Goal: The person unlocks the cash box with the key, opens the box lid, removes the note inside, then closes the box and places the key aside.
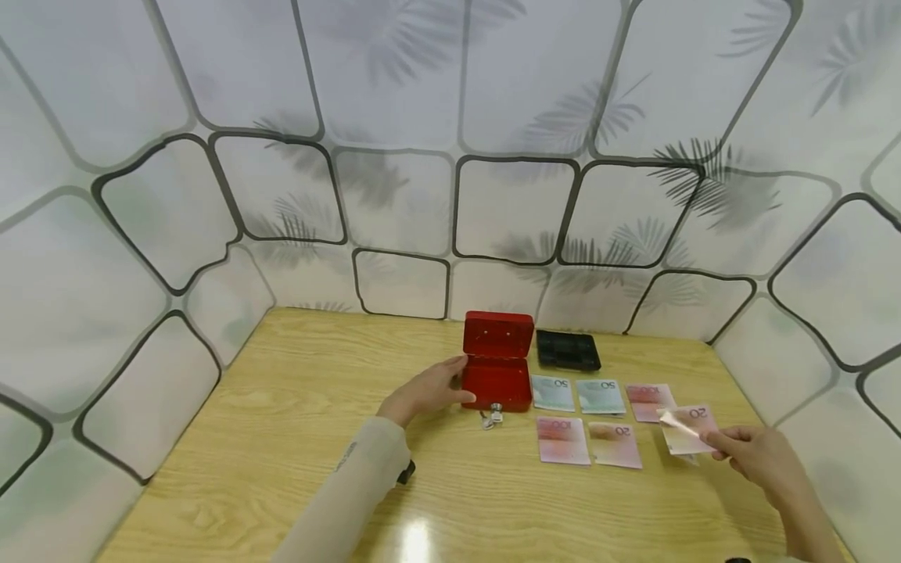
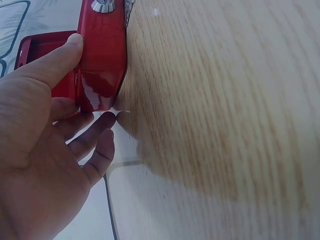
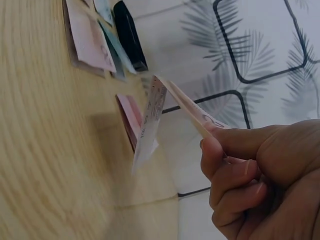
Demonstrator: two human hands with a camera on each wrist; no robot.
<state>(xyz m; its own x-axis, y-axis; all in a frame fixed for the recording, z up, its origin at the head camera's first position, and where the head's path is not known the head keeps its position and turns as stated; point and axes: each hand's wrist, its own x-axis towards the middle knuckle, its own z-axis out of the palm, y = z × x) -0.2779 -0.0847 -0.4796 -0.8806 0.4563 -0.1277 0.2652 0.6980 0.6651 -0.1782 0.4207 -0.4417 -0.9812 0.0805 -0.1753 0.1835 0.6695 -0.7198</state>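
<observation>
My left hand (image 1: 431,389) holds the left side of an open red cash box (image 1: 496,383). In the left wrist view the thumb (image 2: 67,52) lies on its front edge and the other fingers bend along its side. The box's lid (image 1: 498,335) stands raised at the back. Small keys (image 1: 487,420) hang at the lock (image 1: 496,408) in front. Over on the right, my right hand (image 1: 756,457) pinches a folded 20 banknote (image 1: 686,428) between thumb and forefinger, above the table. One half of that note hangs down in the right wrist view.
Folded notes lie right of the box: two green 50s (image 1: 553,393) (image 1: 601,397), two red 100s (image 1: 649,401) (image 1: 563,441) and another 20 note (image 1: 615,445). Behind them sits a black compartment tray (image 1: 567,350). Patterned fabric walls (image 1: 401,281) enclose the wooden table (image 1: 303,375).
</observation>
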